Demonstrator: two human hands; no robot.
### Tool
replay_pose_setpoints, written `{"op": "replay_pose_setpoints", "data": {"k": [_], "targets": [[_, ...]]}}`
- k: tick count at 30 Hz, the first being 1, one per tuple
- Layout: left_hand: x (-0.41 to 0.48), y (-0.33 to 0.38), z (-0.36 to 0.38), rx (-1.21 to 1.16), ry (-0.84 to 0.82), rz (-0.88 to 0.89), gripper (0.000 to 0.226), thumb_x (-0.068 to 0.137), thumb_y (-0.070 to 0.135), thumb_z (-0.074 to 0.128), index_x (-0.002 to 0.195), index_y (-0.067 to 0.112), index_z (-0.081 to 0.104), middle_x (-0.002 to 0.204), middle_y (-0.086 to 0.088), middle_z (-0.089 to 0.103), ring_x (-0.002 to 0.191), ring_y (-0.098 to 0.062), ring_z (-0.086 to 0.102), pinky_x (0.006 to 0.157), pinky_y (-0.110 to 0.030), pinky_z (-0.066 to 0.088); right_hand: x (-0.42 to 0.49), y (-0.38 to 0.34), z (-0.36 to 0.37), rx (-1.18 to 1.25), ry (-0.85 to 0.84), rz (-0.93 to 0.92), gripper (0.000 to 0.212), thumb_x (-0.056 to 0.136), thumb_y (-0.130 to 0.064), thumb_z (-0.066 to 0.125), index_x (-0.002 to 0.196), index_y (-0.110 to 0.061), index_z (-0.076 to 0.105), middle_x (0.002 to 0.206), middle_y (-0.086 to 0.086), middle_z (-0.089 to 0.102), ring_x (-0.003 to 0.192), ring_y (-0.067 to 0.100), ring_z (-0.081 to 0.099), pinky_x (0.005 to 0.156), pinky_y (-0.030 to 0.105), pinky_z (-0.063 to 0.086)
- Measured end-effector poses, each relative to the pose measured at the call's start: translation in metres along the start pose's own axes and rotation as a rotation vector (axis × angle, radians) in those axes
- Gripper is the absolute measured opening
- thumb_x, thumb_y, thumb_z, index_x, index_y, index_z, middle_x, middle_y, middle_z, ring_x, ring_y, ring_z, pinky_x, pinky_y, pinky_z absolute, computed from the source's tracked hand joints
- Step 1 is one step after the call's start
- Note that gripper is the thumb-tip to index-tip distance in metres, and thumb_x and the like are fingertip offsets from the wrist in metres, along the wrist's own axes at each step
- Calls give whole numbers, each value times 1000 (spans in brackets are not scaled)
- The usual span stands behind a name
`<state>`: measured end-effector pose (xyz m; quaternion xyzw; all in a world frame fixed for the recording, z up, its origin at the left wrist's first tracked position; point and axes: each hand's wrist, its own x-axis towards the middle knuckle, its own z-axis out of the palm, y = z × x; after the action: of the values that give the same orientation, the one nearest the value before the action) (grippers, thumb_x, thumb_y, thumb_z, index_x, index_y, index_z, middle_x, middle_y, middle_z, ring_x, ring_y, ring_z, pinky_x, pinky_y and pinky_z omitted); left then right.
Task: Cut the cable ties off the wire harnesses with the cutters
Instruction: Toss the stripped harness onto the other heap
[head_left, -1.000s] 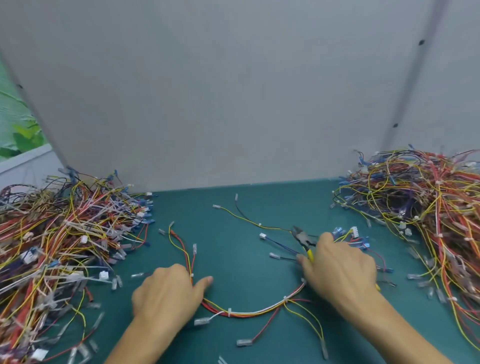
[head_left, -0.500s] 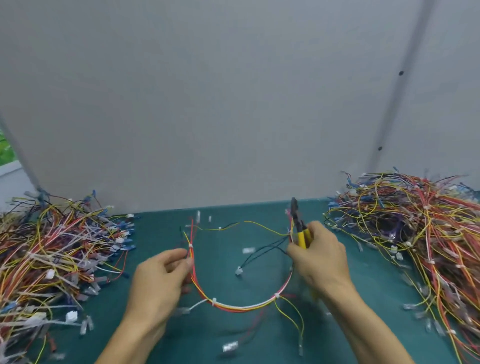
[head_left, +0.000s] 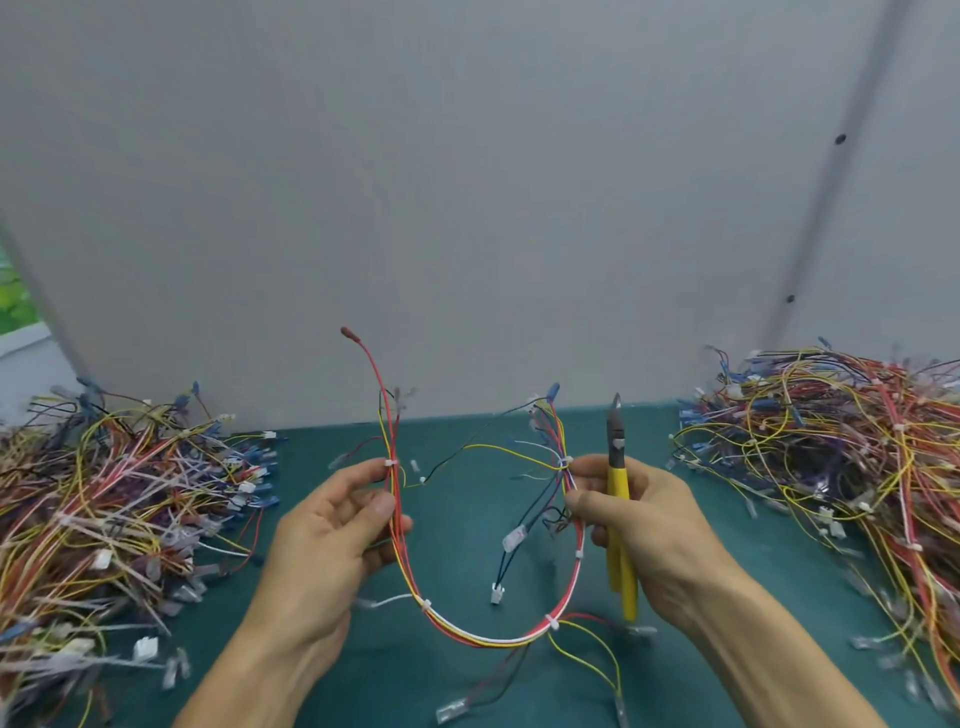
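Presently a wire harness (head_left: 483, 636) is held up in a U above the middle of the table (head_left: 467, 686), toward its front edge. Its left limb is pinched between the thumb and curled fingers of the left hand (head_left: 332, 535), just under a white cable tie (head_left: 389, 462). Its right limb is pinched by the thumb and forefinger of the right hand (head_left: 649, 525), just below a second cable tie (head_left: 565, 461). The yellow-handled cutters (head_left: 618, 488) are gripped by that hand's other fingers, blades pointing up. A left heap (head_left: 119, 499) and a right heap (head_left: 831, 447) of harnesses are piled at the table's side edges.
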<state>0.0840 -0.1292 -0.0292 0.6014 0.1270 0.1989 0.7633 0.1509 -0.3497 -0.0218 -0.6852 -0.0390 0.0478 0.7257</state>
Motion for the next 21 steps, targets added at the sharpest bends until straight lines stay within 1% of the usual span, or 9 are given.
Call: {"op": "replay_pose_setpoints", "data": {"k": [4,8,10,12,14,15,17,20,21], "targets": [[2,-1,-1,34,6,7,28,88,-4,56,92,19,72,64,2,64,58,-11,64,53,-22,55,2,0,1,11,2,-17,22,76,7,70,88,-10,70,67,-1,69,56,10,63,60,29,43],[5,-6,-2,186,37,21,28,89,-2,59,106,18,68,69,-2,69,65,-13,62,58,-27,52,3,1,2,46,59,-37,21,76,6,70,87,-12,70,69,-2,69,56,10,62,59,29,43],[5,-8,-4,292,52,17,27,89,5,62,110,21,66,74,-2,72,65,-9,64,62,-28,49,4,1,2,81,112,-37,21,76,6,71,87,-12,69,68,-4,69,55,9,61,59,29,42],[4,-10,-4,528,90,61,28,88,18,67,116,25,64,76,1,72,72,-8,65,71,-32,46,6,-1,1,124,168,-35,21,75,5,71,86,-12,68,66,-6,68,53,8,61,57,28,40],[-1,-7,-2,906,150,162,37,87,30,68,122,25,62,88,1,64,86,-16,59,82,-34,43,6,-2,0,167,213,-33,22,75,5,72,86,-13,67,65,-6,67,54,11,61,56,28,40],[-5,-4,1,1008,180,240,37,86,30,67,123,24,63,93,0,57,90,-18,55,85,-34,42,6,-3,0,184,230,-32,22,75,5,72,86,-13,66,64,-6,67,55,13,61,56,28,39],[-16,8,12,1007,172,427,29,86,26,68,114,23,69,96,4,53,91,-15,55,84,-27,40,5,-5,0,210,255,-35,23,75,5,72,86,-13,65,63,-7,66,56,14,61,55,28,40],[-38,25,36,913,76,723,12,86,20,70,96,24,75,89,12,59,78,-3,57,74,-9,38,0,-10,5,236,262,-48,23,74,5,73,84,-14,64,61,-8,63,55,13,61,53,27,41],[-44,29,46,889,28,800,11,85,20,69,93,24,76,87,13,62,76,0,57,72,-5,38,-2,-12,7,247,254,-56,23,74,5,73,84,-14,63,60,-8,63,55,12,60,53,27,41]]}}
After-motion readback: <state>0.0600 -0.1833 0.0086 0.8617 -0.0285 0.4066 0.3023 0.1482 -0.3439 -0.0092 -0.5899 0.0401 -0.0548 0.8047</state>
